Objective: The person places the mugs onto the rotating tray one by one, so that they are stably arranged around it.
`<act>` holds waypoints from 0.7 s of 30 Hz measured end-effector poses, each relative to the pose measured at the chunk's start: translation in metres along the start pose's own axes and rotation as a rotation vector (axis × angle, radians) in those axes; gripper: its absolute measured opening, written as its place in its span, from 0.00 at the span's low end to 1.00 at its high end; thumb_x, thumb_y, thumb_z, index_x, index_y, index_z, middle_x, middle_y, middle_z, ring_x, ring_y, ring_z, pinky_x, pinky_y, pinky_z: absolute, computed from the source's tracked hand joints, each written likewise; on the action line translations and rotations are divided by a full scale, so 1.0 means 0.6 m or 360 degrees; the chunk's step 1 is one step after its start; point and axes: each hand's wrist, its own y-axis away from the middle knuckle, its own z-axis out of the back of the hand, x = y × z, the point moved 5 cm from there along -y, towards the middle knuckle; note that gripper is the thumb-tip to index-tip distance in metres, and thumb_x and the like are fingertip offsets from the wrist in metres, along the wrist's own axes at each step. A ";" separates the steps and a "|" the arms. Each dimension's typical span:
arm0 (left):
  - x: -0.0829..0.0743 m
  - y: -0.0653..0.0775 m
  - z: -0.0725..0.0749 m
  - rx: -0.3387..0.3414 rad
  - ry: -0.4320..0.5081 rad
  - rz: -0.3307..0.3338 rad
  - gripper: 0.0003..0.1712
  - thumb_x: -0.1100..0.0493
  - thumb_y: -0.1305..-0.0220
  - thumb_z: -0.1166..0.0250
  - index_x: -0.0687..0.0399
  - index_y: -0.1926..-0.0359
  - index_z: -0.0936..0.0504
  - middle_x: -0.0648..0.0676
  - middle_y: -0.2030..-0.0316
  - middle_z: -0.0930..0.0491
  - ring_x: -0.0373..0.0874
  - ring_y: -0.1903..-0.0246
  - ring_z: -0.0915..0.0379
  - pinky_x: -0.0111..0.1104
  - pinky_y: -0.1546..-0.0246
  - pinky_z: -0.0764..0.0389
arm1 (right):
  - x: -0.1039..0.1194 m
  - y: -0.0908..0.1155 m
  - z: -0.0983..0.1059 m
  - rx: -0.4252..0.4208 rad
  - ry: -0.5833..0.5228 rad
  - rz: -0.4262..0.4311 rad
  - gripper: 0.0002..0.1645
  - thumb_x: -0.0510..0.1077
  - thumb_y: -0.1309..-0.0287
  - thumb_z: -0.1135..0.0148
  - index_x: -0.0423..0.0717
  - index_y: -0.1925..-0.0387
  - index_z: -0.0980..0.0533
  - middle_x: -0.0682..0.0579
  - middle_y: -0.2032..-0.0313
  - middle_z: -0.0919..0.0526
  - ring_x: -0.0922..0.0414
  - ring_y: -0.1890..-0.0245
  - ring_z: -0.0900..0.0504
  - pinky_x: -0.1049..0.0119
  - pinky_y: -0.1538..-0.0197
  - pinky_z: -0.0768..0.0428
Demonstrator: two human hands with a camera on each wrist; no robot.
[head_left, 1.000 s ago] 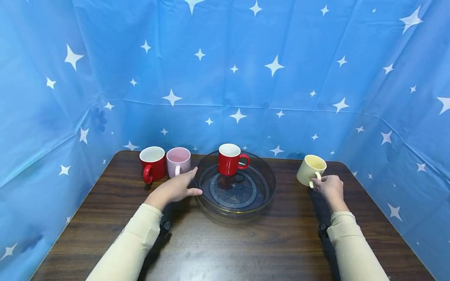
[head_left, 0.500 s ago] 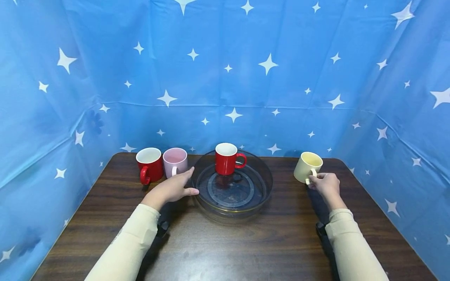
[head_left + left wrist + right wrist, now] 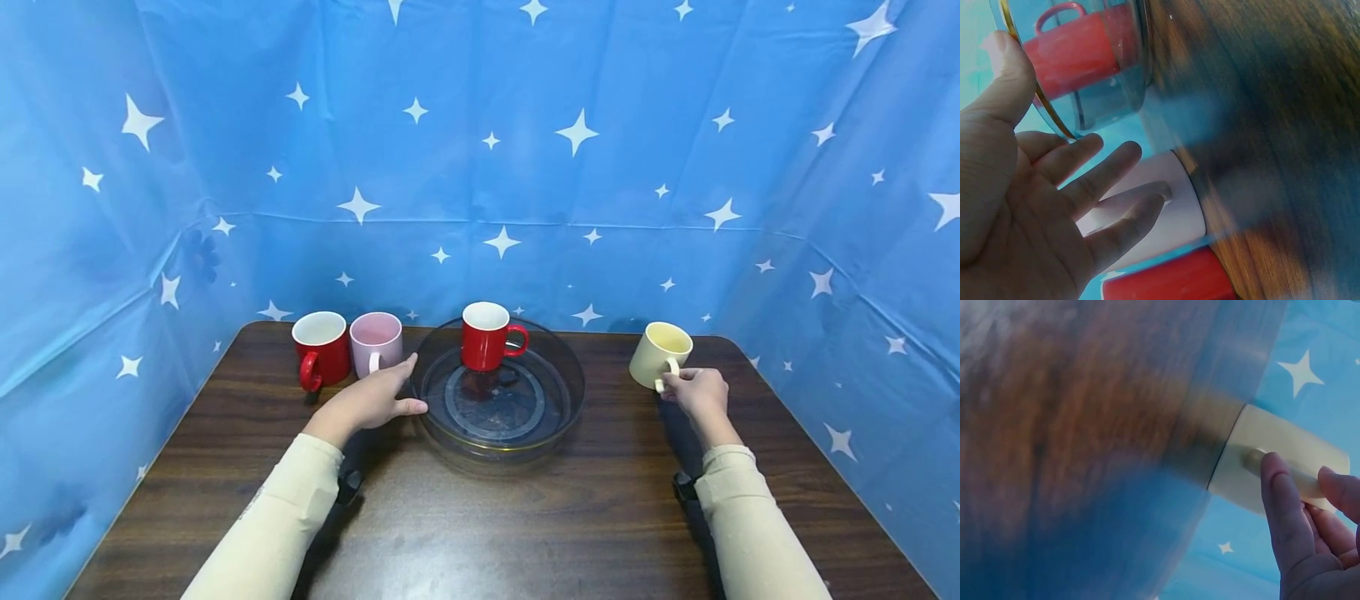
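Note:
On the right of the table, my right hand pinches the handle of a pale yellow mug. The right wrist view shows fingers and thumb at that handle, against the mug's side. At the left edge of a clear glass bowl, my left hand has its fingers spread and relaxed. Its thumb lies at the rim of the bowl in the left wrist view. Inside the bowl, toward the back, a red mug with a white interior stands upright, handle to the right.
Behind the left hand stand a pink mug and a second red mug, side by side at the back left. The dark wooden table is bounded by blue star-patterned cloth on the back and both sides.

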 end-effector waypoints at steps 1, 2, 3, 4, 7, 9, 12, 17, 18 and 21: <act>-0.002 -0.001 0.000 -0.0002 -0.0007 -0.0006 0.54 0.44 0.34 0.31 0.66 0.21 0.50 0.67 0.24 0.45 0.63 0.26 0.45 0.56 0.30 0.38 | 0.000 0.001 0.002 0.0002 0.0016 0.0012 0.20 0.38 0.31 0.37 0.22 0.47 0.22 0.36 0.69 0.12 0.59 0.77 0.13 0.59 0.62 0.12; -0.003 -0.003 0.000 -0.0001 -0.0017 -0.0017 0.54 0.44 0.34 0.32 0.66 0.22 0.50 0.68 0.24 0.46 0.63 0.26 0.46 0.55 0.30 0.38 | 0.000 0.001 0.003 0.0003 0.0028 0.0019 0.21 0.38 0.31 0.37 0.22 0.47 0.22 0.37 0.69 0.12 0.58 0.76 0.12 0.58 0.61 0.12; -0.004 -0.004 0.000 0.0000 -0.0021 -0.0025 0.54 0.44 0.34 0.32 0.67 0.22 0.50 0.68 0.24 0.46 0.63 0.26 0.46 0.55 0.29 0.39 | 0.000 0.001 0.006 0.0003 0.0027 0.0026 0.21 0.38 0.31 0.37 0.22 0.47 0.22 0.37 0.70 0.12 0.57 0.75 0.12 0.57 0.60 0.12; -0.005 -0.006 0.000 0.0000 -0.0021 -0.0033 0.54 0.45 0.34 0.32 0.67 0.22 0.50 0.68 0.24 0.46 0.63 0.26 0.46 0.55 0.29 0.39 | 0.000 0.001 0.008 0.0002 0.0032 0.0032 0.21 0.38 0.31 0.37 0.22 0.47 0.22 0.37 0.70 0.12 0.55 0.74 0.11 0.56 0.58 0.13; -0.009 -0.010 0.002 -0.0003 -0.0020 -0.0052 0.53 0.45 0.33 0.32 0.68 0.22 0.50 0.68 0.24 0.46 0.64 0.26 0.46 0.55 0.29 0.39 | 0.002 0.002 0.013 -0.0001 0.0030 0.0039 0.21 0.39 0.31 0.38 0.23 0.47 0.22 0.39 0.70 0.12 0.55 0.73 0.11 0.53 0.55 0.13; -0.010 -0.012 0.002 0.0001 -0.0014 -0.0055 0.53 0.45 0.33 0.32 0.68 0.22 0.50 0.68 0.24 0.46 0.64 0.26 0.46 0.55 0.29 0.39 | 0.002 0.002 0.015 -0.0002 0.0005 0.0023 0.21 0.39 0.31 0.38 0.24 0.46 0.22 0.40 0.70 0.12 0.58 0.74 0.12 0.52 0.53 0.14; -0.008 -0.009 0.001 0.0001 -0.0016 -0.0047 0.53 0.46 0.33 0.32 0.69 0.22 0.50 0.69 0.25 0.45 0.64 0.26 0.45 0.55 0.29 0.39 | -0.001 0.003 0.012 0.0004 -0.0022 0.0016 0.21 0.39 0.31 0.37 0.23 0.46 0.22 0.40 0.70 0.12 0.59 0.75 0.12 0.56 0.58 0.13; -0.001 -0.003 -0.005 0.0005 -0.0009 -0.0051 0.52 0.47 0.32 0.32 0.70 0.22 0.49 0.70 0.25 0.46 0.65 0.26 0.46 0.56 0.29 0.40 | -0.012 0.001 0.004 0.0006 -0.0045 0.0018 0.21 0.38 0.32 0.36 0.22 0.47 0.22 0.43 0.73 0.13 0.62 0.78 0.14 0.70 0.71 0.16; -0.001 -0.003 -0.005 0.0005 -0.0001 -0.0052 0.52 0.47 0.33 0.32 0.69 0.22 0.50 0.69 0.25 0.46 0.64 0.26 0.47 0.56 0.29 0.40 | -0.012 0.001 0.004 0.0004 -0.0037 0.0019 0.21 0.38 0.32 0.36 0.22 0.47 0.22 0.43 0.72 0.13 0.62 0.78 0.14 0.70 0.71 0.16; 0.001 -0.006 -0.004 0.0016 0.0019 -0.0043 0.53 0.46 0.33 0.32 0.68 0.22 0.51 0.68 0.24 0.47 0.64 0.25 0.48 0.56 0.29 0.40 | -0.010 0.000 0.005 0.0004 -0.0033 0.0020 0.21 0.39 0.32 0.36 0.24 0.47 0.21 0.41 0.70 0.12 0.62 0.77 0.14 0.68 0.69 0.15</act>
